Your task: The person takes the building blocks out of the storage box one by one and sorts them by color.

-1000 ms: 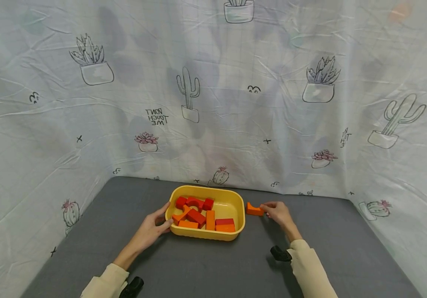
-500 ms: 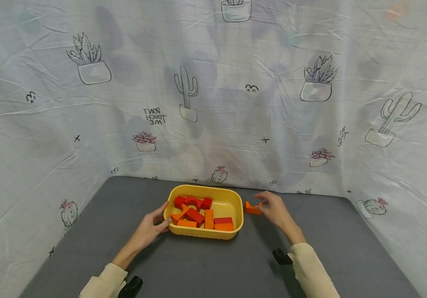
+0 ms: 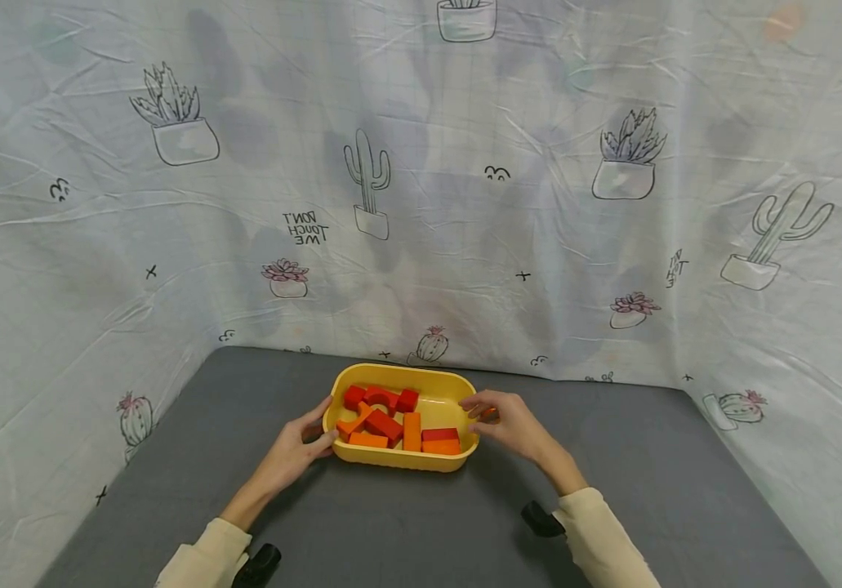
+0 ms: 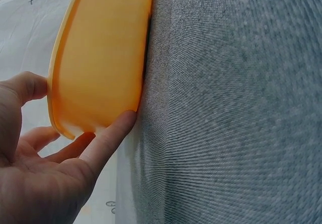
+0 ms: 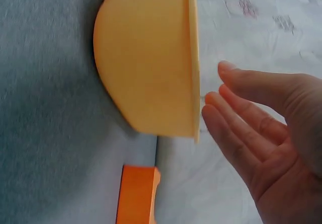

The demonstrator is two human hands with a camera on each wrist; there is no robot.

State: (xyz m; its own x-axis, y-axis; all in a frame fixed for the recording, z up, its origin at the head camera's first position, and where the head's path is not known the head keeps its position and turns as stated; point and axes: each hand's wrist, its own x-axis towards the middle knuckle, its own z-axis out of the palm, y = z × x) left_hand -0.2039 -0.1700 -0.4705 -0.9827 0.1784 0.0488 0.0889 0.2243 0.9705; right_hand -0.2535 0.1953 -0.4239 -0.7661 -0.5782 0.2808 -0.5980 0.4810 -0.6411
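A yellow plastic bin [image 3: 402,460] lies on the grey tabletop with red and orange toy blocks inside. My left hand [image 3: 296,453] holds the bin's left end, thumb and fingers spread around it. In the left wrist view, that hand [image 4: 55,173] has one digit against the rim and another low on the wall. My right hand [image 3: 512,425] hovers at the bin's right rim, fingers apart and holding nothing. Beyond its fingertips in the right wrist view is the rim; an orange block [image 5: 136,196] with a curved notch rests on the table, mostly hidden behind the hand in the head view.
Inside the bin are a red arch block [image 3: 381,398], an upright-looking orange block [image 3: 412,431] and several others. A white curtain [image 3: 421,204] printed with cacti encloses the back and sides of the table [image 3: 406,531].
My right hand has let go of the notched orange block, lifted off it and moved left to the bin's right rim. The left hand stays on the bin's left end.
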